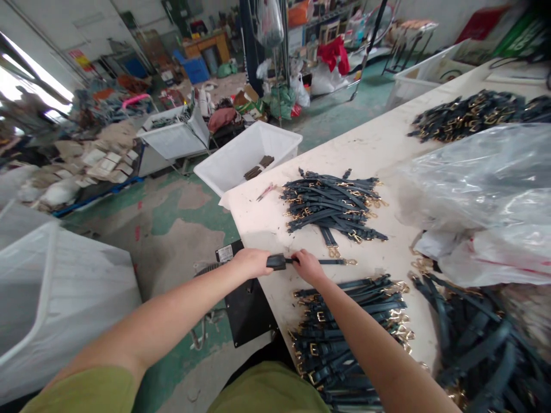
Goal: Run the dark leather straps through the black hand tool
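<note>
A dark strap (329, 262) with a gold clasp at its right end runs sideways just above the table's left part. My left hand (253, 263) is closed around its left end, beside a wider black piece (276, 262). Fingers of my right hand (307, 267) pinch the strap a little to the right of that piece. Beyond my hands lies a loose pile of dark straps (329, 203) with gold clasps. Nearer my body, more straps (316, 332) with gold buckles are laid roughly in rows, partly hidden by my right forearm.
Red-handled scissors (267, 191) lie near the edge of the pale table (262, 215). Clear plastic bags (477, 178) and a heap of straps (482, 338) occupy the right side; another pile (473, 115) sits farther back. White bins (210, 172) stand on the floor.
</note>
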{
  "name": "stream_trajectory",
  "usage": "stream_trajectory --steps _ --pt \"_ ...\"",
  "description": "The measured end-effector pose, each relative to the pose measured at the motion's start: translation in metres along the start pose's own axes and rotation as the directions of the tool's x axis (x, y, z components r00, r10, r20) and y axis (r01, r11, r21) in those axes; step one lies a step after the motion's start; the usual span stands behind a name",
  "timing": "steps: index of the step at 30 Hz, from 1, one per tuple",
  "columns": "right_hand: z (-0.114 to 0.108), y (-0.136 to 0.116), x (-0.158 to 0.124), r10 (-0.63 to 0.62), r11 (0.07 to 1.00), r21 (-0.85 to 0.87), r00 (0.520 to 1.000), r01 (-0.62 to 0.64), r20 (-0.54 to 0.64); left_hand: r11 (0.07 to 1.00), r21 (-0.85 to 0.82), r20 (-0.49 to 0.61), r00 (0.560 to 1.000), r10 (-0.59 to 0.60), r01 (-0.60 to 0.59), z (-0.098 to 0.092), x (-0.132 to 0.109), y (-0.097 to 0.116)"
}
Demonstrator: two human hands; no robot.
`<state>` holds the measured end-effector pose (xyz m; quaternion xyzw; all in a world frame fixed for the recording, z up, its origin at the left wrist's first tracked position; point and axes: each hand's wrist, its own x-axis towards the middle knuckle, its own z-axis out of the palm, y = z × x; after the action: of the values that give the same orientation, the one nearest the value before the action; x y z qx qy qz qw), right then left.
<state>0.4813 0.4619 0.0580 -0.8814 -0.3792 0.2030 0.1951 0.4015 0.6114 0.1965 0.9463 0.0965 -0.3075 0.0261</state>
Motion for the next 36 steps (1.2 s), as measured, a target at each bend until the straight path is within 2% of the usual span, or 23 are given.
stream_trajectory --steps 5,8,14,19,27,32,36 --pt "-0.002 0.0 0.0 0.002 1.0 0.013 1.0 -0.003 0.024 0.999 0.028 0.018 0.999 0.039 -0.04 0.001 -0.001 0.004" --pt "-0.003 0.0 0.0 0.005 1.0 0.021 1.0 -0.005 0.008 0.999 0.02 0.017 0.999 0.029 -0.03 0.0 0.0 -0.003" --pt "-0.002 -0.001 0.0 -0.001 1.0 0.014 1.0 0.002 -0.007 0.99 -0.133 -0.016 0.999 -0.039 0.036 0.002 0.008 -0.022" --pt "-0.005 -0.004 0.001 0.021 1.0 0.006 1.0 -0.021 -0.005 0.977 -0.209 0.005 1.0 -0.025 0.025 0.014 -0.005 -0.042" --pt "-0.002 -0.008 0.002 0.036 0.999 -0.029 0.999 -0.035 0.027 0.959 -0.277 -0.025 0.998 -0.062 0.053 0.022 -0.006 -0.043" --pt "-0.002 -0.009 0.005 0.031 0.998 -0.056 0.999 -0.03 0.015 0.947 -0.289 -0.023 0.988 -0.155 0.142 0.035 -0.042 -0.066" --pt "-0.008 -0.018 0.004 0.039 0.992 -0.12 0.998 -0.033 0.054 0.938 -0.306 -0.025 0.984 -0.179 0.163 0.045 -0.073 -0.067"
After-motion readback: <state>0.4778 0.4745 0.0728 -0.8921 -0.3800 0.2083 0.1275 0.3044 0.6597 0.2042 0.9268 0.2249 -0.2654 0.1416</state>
